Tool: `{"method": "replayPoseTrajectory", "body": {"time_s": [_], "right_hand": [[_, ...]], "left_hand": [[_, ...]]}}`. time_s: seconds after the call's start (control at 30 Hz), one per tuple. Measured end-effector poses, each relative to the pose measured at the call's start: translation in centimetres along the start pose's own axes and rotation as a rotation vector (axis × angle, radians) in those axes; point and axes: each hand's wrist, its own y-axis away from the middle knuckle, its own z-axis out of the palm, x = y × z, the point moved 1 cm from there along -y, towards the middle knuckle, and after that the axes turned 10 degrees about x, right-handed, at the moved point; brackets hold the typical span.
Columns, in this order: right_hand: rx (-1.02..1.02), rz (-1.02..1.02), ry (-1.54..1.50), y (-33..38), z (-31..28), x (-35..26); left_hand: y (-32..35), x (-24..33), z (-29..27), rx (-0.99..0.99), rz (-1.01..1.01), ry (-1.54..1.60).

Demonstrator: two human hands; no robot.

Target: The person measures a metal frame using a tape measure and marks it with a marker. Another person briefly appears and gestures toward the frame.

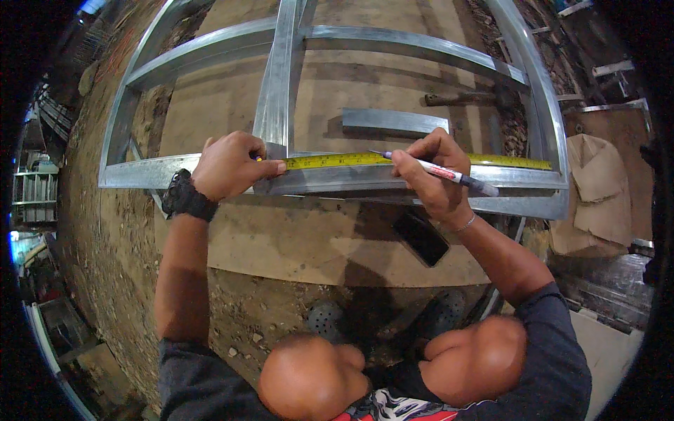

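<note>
Big brown sheet [274, 249] down on stony dirt [126, 274]. There's a black phone [421, 238] lying at an angle on it, toward the right end of the near edge. Way further up, by the sheet's right edge, some dark rod-like thing [460, 99], can't really tell what. Well past that right edge, folded brown paper [600, 186] overlaps a brown panel [632, 151], with a pale panel [607, 354] nearer. Far off the left edge, a ladder-looking rack [36, 198].
</note>
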Motion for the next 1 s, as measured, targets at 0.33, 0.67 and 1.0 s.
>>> {"method": "replayPoseTrajectory", "body": {"time_s": [0.33, 0.67, 1.0], "right_hand": [[-0.092, -0.233, 0.214, -0.2, 1.2, 0.5], [-0.109, -0.208, 0.224, 0.0, 3.0, 0.4], [-0.188, -0.227, 0.25, -0.2, 5.2, -0.2]], "left_hand": [[0.1, -0.4, 0.6, 0.092, 0.076, -0.052], [-0.2, -0.9, 0.8, 0.049, 0.036, -0.039], [0.0, -0.2, 0.3, 0.023, 0.019, -0.079]]}}
